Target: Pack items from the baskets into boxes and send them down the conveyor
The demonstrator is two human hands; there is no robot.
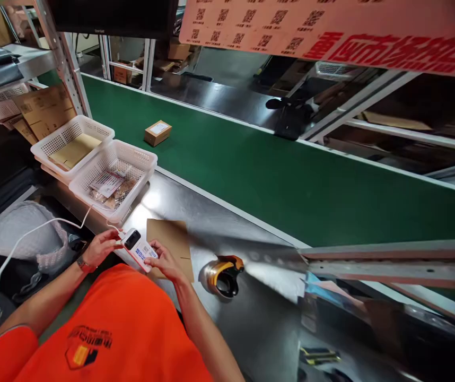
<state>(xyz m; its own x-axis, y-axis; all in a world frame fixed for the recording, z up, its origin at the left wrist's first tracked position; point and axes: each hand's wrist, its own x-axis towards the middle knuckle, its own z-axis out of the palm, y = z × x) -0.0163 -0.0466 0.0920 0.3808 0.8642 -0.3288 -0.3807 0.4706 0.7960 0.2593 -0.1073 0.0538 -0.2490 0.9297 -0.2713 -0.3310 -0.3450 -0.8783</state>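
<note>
A white phone-shaped device [140,250] with a dark camera window, blue print and a QR code sticker is held low in front of my orange shirt. My right hand [164,260] grips its right-hand end, thumb on top. At the opposite end, my left hand [102,248] has its fingers closed about the plug of a white cable [54,222]; the fingers partly hide the plug. Flat brown cardboard [171,239] lies on the metal table under and beside my right hand. Right of it stands an orange-and-black tape dispenser [224,276].
White baskets [134,204] at left hold plastic-wrapped items and cardboard. Beyond the metal table [259,329] runs a green conveyor belt [251,164] carrying a small labelled carton [158,132]. A metal rail [390,265] borders the right; a monitor [112,16] and red-lettered sign [331,37] hang above.
</note>
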